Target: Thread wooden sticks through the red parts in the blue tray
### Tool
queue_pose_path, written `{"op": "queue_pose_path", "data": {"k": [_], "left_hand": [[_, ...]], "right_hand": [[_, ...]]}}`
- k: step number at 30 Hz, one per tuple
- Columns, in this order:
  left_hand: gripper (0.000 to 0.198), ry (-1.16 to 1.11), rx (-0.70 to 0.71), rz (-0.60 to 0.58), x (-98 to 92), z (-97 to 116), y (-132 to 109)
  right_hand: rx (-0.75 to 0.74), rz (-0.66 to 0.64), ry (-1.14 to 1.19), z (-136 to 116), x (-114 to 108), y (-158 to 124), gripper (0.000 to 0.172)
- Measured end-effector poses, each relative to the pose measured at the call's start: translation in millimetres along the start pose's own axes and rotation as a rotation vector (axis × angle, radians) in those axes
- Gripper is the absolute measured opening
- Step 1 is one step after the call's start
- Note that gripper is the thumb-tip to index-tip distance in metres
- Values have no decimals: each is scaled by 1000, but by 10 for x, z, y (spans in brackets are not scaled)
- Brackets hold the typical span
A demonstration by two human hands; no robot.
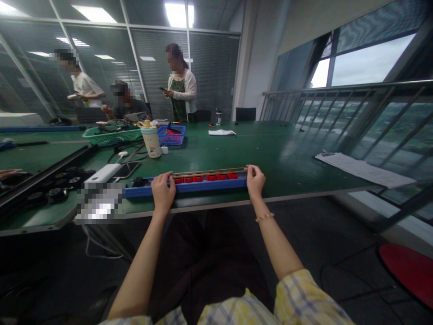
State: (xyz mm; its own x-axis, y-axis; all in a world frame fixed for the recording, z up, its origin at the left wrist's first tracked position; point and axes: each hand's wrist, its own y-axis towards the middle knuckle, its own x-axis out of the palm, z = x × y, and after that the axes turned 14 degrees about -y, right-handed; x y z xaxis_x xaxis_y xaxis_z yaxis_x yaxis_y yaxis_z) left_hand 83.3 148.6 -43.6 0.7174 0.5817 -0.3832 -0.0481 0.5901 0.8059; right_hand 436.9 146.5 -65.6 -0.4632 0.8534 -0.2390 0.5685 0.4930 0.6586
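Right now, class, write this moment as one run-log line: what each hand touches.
left hand: on long blue tray | right hand: on its right end | tray holds: red parts in a row | beside: white power bank

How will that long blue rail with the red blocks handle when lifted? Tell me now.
The blue rail looks long and thin, so it may flex if lifted by one end; the left hand and right hand rest near both ends. It probably feels light, likely plastic. The red blocks could shift if tilted.
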Motion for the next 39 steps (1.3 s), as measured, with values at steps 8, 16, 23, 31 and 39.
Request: {"op": "queue_pose_path", "data": {"k": [8, 16, 23, 31, 39], "left_hand": [[33, 13, -5, -27, 1, 2, -2], [33, 34, -26, -39, -3, 11, -2], [30, 37, -61, 49, -31, 37, -4], [26, 44, -62, 110, -49, 56, -2], [24, 10, -33, 79, -45, 61, -5]], "right_hand": [[15, -49, -10, 14, 21, 6, 42], [40, -39, -35, 7, 16, 5, 39], [107, 3, -36, 68, 43, 13, 32], [87, -22, 13, 81, 58, 16, 33], [50, 5, -16, 82, 41, 16, 36]]}}
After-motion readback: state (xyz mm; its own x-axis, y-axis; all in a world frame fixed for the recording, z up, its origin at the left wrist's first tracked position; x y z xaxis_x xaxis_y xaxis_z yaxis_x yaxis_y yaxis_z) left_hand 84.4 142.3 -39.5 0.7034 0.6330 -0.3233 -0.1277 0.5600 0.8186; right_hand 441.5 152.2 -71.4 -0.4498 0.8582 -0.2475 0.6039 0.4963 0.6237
